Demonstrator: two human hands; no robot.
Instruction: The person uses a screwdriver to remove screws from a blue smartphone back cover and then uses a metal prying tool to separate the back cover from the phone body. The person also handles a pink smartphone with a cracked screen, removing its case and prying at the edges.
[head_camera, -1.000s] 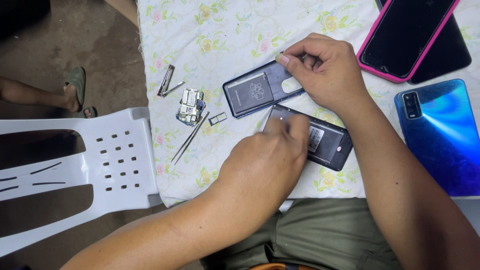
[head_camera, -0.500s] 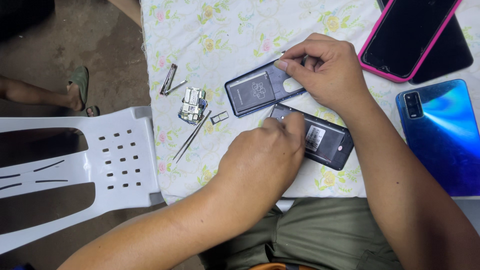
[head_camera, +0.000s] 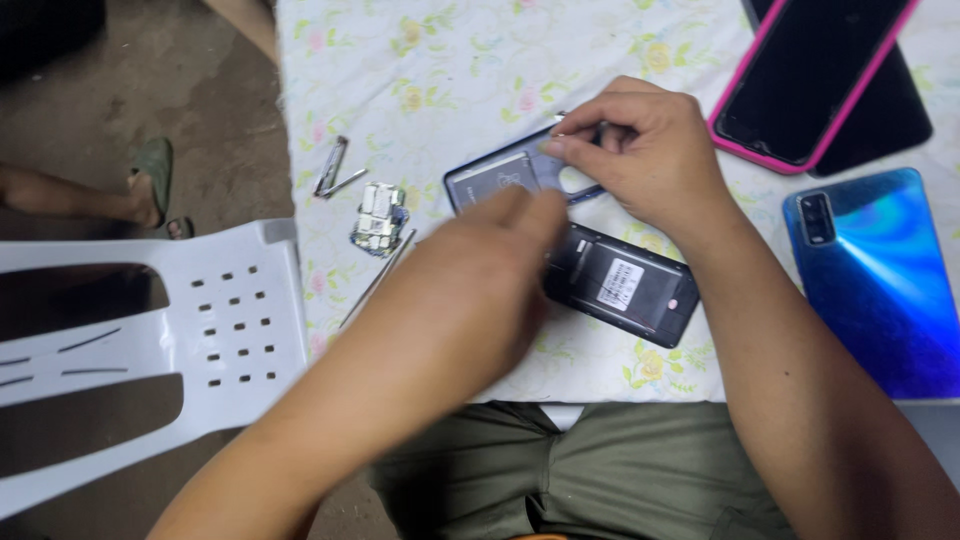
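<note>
Right hand (head_camera: 650, 150) pinching, left hand (head_camera: 480, 280) blurred.

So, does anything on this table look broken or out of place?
Yes: a black phone lies opened with its insides exposed, its grey back cover pinched by the right hand, and a bare circuit board lies loose on the floral cloth.

The left hand (head_camera: 470, 290) is showing motion-blurred, and it is covering the near-left end of the opened phone body (head_camera: 625, 285) and part of the grey back cover (head_camera: 500, 178). The right hand (head_camera: 650, 155) is hiding what its fingertips are pinching at the cover's top edge. The frame's edge is cutting off the pink-cased phone (head_camera: 810, 75) and the blue phone (head_camera: 880, 285).
</note>
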